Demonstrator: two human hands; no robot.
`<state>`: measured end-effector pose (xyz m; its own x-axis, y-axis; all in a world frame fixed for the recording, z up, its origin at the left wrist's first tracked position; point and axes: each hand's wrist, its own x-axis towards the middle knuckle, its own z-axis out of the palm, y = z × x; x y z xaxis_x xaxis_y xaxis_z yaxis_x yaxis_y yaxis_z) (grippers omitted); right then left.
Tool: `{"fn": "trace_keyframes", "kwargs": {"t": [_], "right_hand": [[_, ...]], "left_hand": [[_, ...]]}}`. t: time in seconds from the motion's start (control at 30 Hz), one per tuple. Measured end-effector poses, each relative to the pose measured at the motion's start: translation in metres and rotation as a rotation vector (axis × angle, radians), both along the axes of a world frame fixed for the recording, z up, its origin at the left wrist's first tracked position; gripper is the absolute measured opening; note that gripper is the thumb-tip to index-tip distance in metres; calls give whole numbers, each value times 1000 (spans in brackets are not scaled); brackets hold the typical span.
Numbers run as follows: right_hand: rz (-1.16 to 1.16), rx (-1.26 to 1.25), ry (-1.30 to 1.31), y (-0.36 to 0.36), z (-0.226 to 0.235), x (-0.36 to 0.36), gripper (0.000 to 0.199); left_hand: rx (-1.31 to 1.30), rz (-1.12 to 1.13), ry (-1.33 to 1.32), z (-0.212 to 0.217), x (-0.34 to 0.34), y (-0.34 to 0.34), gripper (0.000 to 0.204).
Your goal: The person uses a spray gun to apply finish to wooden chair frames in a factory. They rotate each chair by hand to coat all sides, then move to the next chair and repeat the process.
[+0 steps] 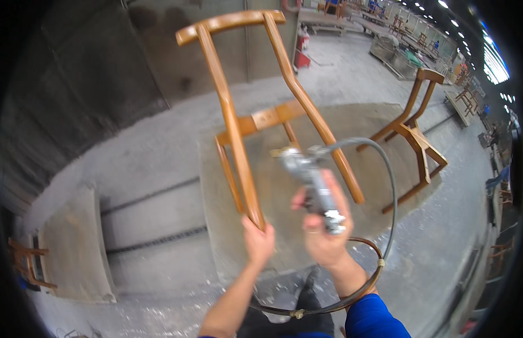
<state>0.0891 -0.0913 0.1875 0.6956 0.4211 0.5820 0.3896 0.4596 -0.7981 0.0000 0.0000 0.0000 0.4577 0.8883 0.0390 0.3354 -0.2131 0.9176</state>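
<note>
My left hand grips the end of one leg of a brown wooden chair frame, which I hold tipped up in front of me with its back rail far from me. My right hand is closed on a grey metal spray gun, its nozzle aimed toward the frame's cross rail. A grey hose runs from the gun, loops right and down, and joins a brown hose curving under my right forearm.
A second wooden chair frame stands on the grey paint-stained floor to the right. A flat board lies at the left, with another wooden piece beside it. Work benches and more frames fill the far right background.
</note>
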Motion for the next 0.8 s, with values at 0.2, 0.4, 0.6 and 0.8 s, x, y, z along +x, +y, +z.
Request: {"fn": "trace_keyframes", "kwargs": {"t": [0.2,0.4,0.6,0.8], "right_hand": [[-102,-475,198,-170,-6,-5,67],[18,-433,699,-192,-41,18,59],[222,-587,774,-207,-55,28,59],[-29,-746,614,-298,-6,-16,53]], "left_hand": [[22,16,90,16,14,15,60],[-13,65,130,18,18,3,57],[71,59,104,5,15,-14,52],[116,69,97,0,3,-29,45]]}}
